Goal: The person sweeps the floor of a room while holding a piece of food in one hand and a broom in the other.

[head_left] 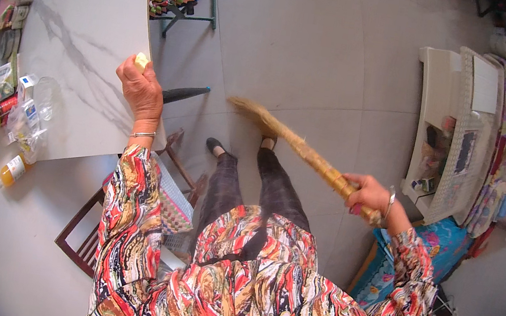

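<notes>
My right hand (369,195) is closed round the handle of a straw broom (305,151), near its upper end. The broom slants down to the left, its brush end close to the floor in front of my feet. My left hand (142,92) is closed on a small pale yellow piece (141,62), perhaps a folded cloth or a sponge; most of it is hidden in the fist. That hand is at the right edge of a white marbled table (81,95). Whether it touches the top, I cannot tell.
Boxes, clear plastic packaging (34,127) and an orange bottle (13,171) lie at the table's left. A wooden chair (84,218) with a woven bag (174,205) stands by my left arm. A dark rack (204,19) is ahead; a white cabinet (440,74) is at right.
</notes>
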`<control>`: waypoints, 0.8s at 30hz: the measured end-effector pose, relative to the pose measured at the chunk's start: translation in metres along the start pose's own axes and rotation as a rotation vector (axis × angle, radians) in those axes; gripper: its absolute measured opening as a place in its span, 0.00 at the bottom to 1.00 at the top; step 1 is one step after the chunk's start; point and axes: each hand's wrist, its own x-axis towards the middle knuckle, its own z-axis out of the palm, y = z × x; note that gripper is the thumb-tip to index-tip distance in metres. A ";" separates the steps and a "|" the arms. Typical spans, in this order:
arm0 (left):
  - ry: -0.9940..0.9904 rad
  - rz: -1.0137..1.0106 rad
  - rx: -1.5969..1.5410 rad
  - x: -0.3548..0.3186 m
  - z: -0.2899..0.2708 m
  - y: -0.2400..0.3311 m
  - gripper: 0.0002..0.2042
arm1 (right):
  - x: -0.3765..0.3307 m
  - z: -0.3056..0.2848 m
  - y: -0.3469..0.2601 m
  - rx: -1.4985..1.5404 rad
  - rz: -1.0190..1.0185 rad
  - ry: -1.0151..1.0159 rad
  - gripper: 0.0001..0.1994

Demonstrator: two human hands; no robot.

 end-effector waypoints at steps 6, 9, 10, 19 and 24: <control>0.016 -0.018 -0.058 0.006 0.001 0.002 0.16 | -0.005 -0.050 -0.063 -0.233 -0.106 0.154 0.37; 0.017 -0.019 -0.048 0.010 -0.004 0.002 0.16 | -0.009 -0.052 -0.088 -0.270 -0.199 0.217 0.36; 0.010 -0.017 -0.048 0.010 -0.006 0.003 0.16 | -0.013 -0.048 -0.094 -0.233 -0.224 0.228 0.37; 0.006 0.004 -0.049 0.014 -0.013 0.016 0.17 | -0.062 -0.009 -0.023 0.139 -0.238 0.218 0.41; -0.007 0.000 -0.029 0.030 -0.035 0.025 0.17 | -0.094 0.058 0.064 0.716 -0.270 0.160 0.42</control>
